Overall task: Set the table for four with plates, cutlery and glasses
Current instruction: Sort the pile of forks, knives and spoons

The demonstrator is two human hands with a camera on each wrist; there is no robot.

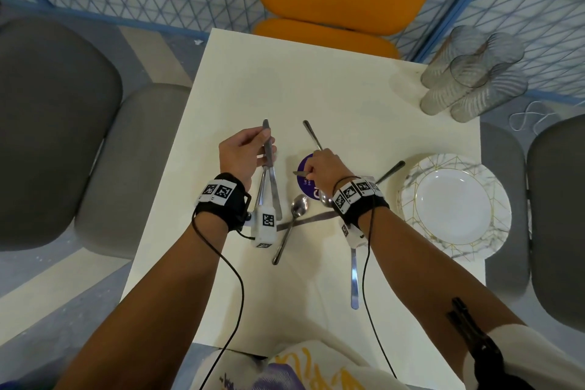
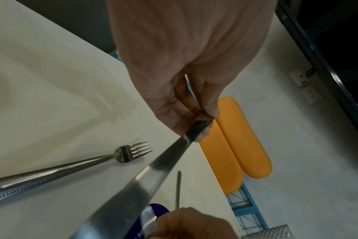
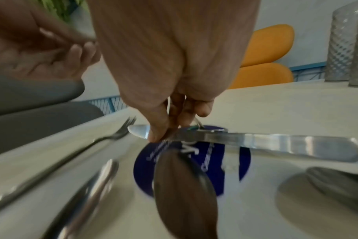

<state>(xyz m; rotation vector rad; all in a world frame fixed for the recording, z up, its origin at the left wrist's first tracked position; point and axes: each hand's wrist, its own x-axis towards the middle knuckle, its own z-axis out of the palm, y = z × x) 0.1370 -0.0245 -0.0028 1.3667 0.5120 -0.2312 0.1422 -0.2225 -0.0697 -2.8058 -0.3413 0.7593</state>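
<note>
Over the middle of the white table, my left hand pinches a knife that points toward my wrist; the left wrist view shows fingers closed on that knife. A fork lies on the table just beneath it. My right hand grips a long spoon and a second knife together above a purple round sticker. In the right wrist view the spoon bowl hangs toward the camera and the knife sticks out sideways.
A stack of marbled plates sits at the right edge and several ribbed glasses stand at the far right corner. Loose cutlery lies near me: a spoon, a knife handle, a dark handle. Chairs surround the table.
</note>
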